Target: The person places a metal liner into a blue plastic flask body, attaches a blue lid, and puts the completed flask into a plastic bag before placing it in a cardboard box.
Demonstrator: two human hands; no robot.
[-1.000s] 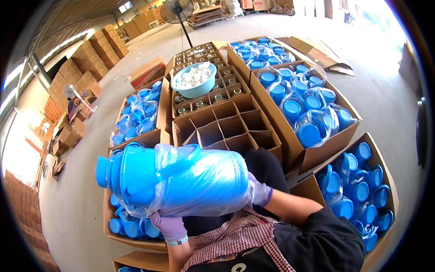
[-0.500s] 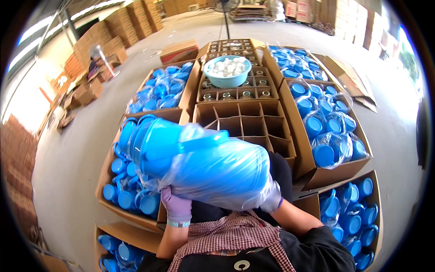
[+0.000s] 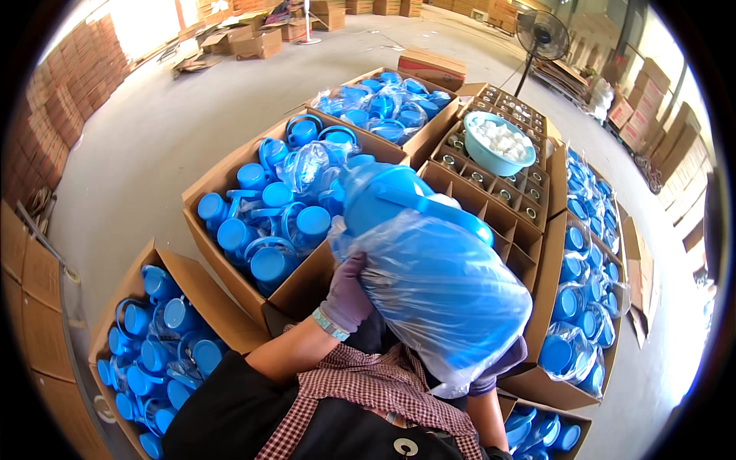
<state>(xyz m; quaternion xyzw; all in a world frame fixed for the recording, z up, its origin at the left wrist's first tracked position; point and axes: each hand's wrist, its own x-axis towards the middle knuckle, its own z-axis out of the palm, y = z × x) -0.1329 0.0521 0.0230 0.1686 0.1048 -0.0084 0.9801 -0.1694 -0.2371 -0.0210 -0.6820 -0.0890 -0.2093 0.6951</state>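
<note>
A large blue plastic jug (image 3: 437,268) with a handle, partly wrapped in a clear plastic bag, is held in front of my body, tilted with its uncovered end up and away. My left hand (image 3: 349,295), in a purple glove, grips the bag at the jug's left side, fingers partly hidden behind the plastic. My right hand (image 3: 502,368), also gloved, holds the lower right end, its fingers mostly hidden. Just beyond the left hand stands a carton (image 3: 230,180) full of blue plastic pieces with loop handles. Behind the jug is a divided carton (image 3: 525,257) with bare compartments.
A light-blue basin (image 3: 491,159) of white pieces rests on a divided carton of glass bottles (image 3: 529,211). More cartons of bagged blue pieces (image 3: 567,353) stand at the right, far side (image 3: 376,103) and near left (image 3: 149,360). A fan (image 3: 543,37) stands beyond.
The view has turned left, so the cartons appear farther right. The jug has swung from lying nearly level to pointing up and away, with both hands still on it.
</note>
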